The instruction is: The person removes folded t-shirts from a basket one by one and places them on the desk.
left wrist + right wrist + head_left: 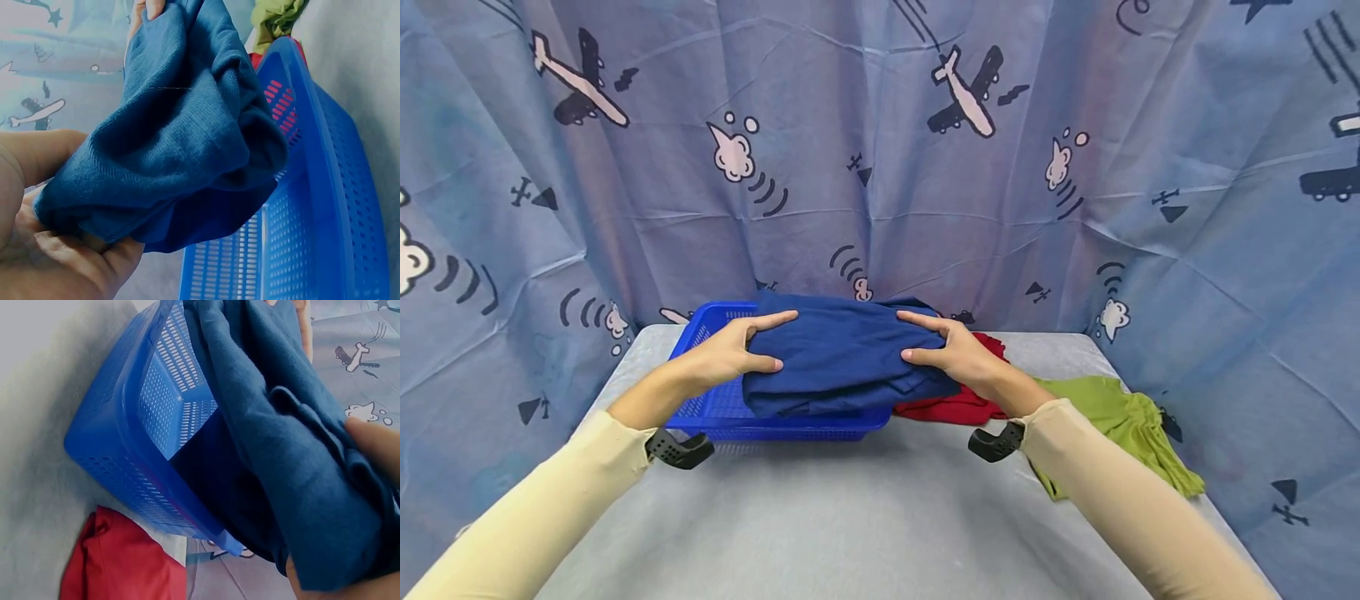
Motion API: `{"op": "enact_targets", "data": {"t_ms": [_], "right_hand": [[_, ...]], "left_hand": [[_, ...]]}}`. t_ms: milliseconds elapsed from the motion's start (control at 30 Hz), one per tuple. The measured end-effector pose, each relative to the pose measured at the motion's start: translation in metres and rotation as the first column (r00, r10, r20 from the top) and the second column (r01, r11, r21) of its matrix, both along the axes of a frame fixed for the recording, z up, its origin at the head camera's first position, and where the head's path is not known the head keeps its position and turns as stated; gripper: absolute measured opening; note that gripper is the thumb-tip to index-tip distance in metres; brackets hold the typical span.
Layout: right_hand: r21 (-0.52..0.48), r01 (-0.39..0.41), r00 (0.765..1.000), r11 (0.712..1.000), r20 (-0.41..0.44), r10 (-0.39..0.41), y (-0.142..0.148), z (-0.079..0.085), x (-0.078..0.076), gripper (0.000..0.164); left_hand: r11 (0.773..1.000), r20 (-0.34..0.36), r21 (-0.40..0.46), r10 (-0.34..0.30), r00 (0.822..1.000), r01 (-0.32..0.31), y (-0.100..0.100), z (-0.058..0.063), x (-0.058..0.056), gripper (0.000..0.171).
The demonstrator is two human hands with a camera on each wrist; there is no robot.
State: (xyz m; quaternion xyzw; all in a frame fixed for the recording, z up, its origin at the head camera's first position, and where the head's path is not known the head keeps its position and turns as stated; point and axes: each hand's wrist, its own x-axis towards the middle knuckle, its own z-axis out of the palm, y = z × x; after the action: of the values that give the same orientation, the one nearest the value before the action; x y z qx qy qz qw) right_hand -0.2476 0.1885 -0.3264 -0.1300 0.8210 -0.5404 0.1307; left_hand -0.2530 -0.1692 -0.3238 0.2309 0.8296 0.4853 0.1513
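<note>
A folded dark blue cloth garment (842,350) is held up between both hands, over a blue plastic basket (722,408). My left hand (730,350) grips its left end, thumb and index finger on the near face and the other fingers beneath. At the right end my right hand (958,354) holds it the same way. In the left wrist view the cloth (169,137) shows loose folds and sags in the middle. The right wrist view has a flap of the cloth (219,475) hanging by the basket's rim (134,419); the visible basket floor is bare.
Right of the basket lies a red cloth (955,408), partly hidden behind the right forearm. Farther right, a crumpled yellow-green garment (1105,417) reaches the edge of the grey-white table (850,517). A blue curtain (850,167) printed with airplanes surrounds the table.
</note>
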Motion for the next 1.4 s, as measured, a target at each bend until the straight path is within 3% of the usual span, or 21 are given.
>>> {"op": "enact_targets", "data": {"t_ms": [267,733,1400], "right_hand": [[-0.001,-0.02,0.999,1.0,0.026,0.02,0.012,0.001,0.007,0.065],[-0.053,-0.036,0.999,0.998,0.007,0.037,0.048,0.002,0.018,0.067],[0.004,-0.037,0.999,0.999,-0.024,0.037,0.109,-0.002,0.04,0.067]], "left_hand": [[1.0,0.027,0.019,0.003,1.0,-0.003,0.011,-0.002,0.003,0.077],[0.999,0.011,0.048,-0.012,1.0,0.011,0.043,0.002,0.01,0.076],[0.985,0.025,0.132,-0.116,0.993,0.111,0.095,-0.007,0.017,0.081]]}}
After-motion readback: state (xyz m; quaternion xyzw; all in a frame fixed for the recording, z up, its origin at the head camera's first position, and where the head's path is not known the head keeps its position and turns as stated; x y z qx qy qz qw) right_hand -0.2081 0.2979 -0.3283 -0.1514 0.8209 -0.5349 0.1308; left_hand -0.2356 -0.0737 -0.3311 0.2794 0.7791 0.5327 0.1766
